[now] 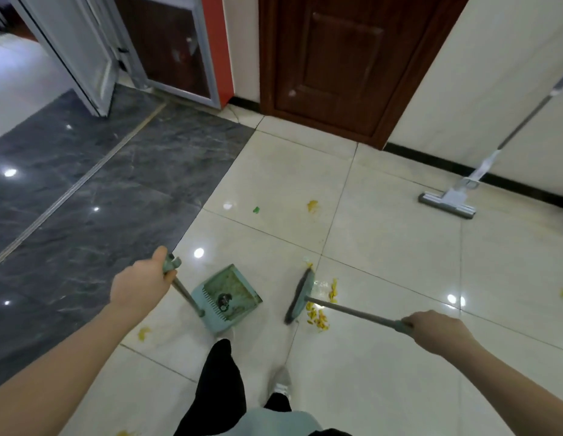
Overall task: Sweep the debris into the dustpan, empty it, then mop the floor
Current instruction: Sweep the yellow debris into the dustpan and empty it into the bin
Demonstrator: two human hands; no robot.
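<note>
Left hand [142,286] fingers clench the dustpan [226,297] handle; right hand [437,330] fingers clench the broom [300,297] handle.

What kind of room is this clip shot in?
Probably a hallway or entry area in a home: glossy cream floor tiles, a closed brown wooden door, and an open glass door leading to another room.

One dustpan [227,297], broom [300,297], mop [447,201].

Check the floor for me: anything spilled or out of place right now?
Yes. Yellow debris lies scattered beside the broom head, with stray yellow bits and a green scrap farther out. The dustpan already holds some dirt.
</note>
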